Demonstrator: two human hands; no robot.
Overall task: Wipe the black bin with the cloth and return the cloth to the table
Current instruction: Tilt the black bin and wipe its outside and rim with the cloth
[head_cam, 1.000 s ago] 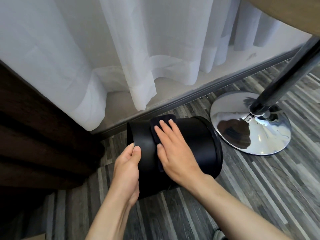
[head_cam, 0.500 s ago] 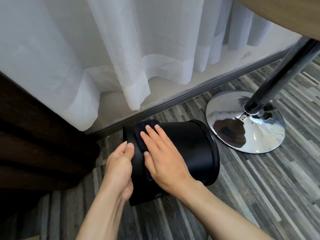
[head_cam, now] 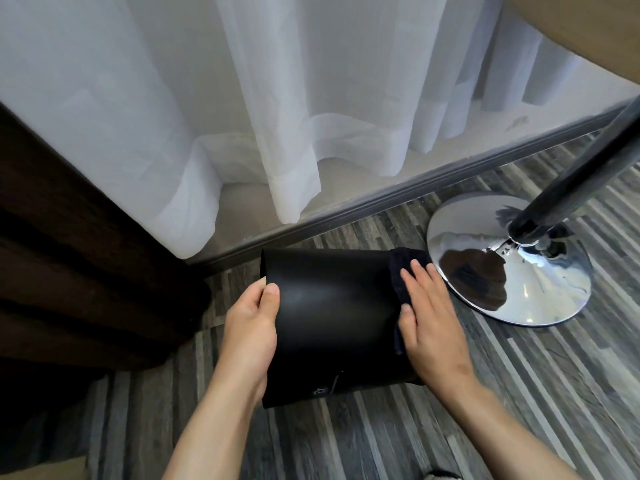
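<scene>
1. Head view: the black bin lies on its side on the grey plank floor, between both hands.
2. Left hand grips the bin's left end — thumb on its side wall.
3. Right hand presses the dark cloth flat against the bin's right end, fingers extended, not curled.
4. Chrome table base stands just beside the cloth.
</scene>
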